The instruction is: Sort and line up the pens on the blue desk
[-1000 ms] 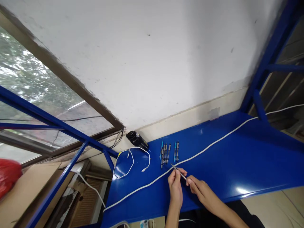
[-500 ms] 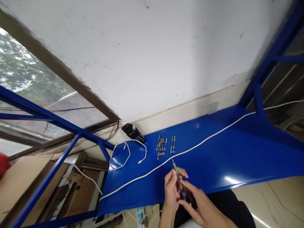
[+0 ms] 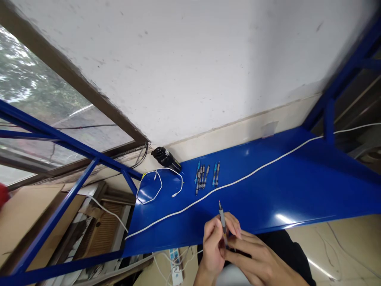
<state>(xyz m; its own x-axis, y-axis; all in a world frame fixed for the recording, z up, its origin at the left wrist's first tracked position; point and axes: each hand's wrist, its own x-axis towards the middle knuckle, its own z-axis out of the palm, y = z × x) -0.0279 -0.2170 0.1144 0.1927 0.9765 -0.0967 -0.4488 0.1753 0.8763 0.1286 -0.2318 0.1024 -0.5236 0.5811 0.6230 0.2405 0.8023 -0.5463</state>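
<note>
Pen (image 3: 222, 222) swung upright, pinched between both hands (image 3: 230, 250)

**Workroom corner around the grip**

Beyond the grip, a white plaster wall (image 3: 166, 71) with a cream skirting band (image 3: 238, 133) stands behind a blue steel bench (image 3: 282, 186), its glossy top glaring with light. Up and left of the grip, a brown-framed window (image 3: 74, 75) shows blurred foliage (image 3: 24, 67). Lower left lie cardboard sheets (image 3: 26, 218) near a louvred wooden panel (image 3: 101, 234); lower right, a pale tiled floor (image 3: 342, 246).
</note>
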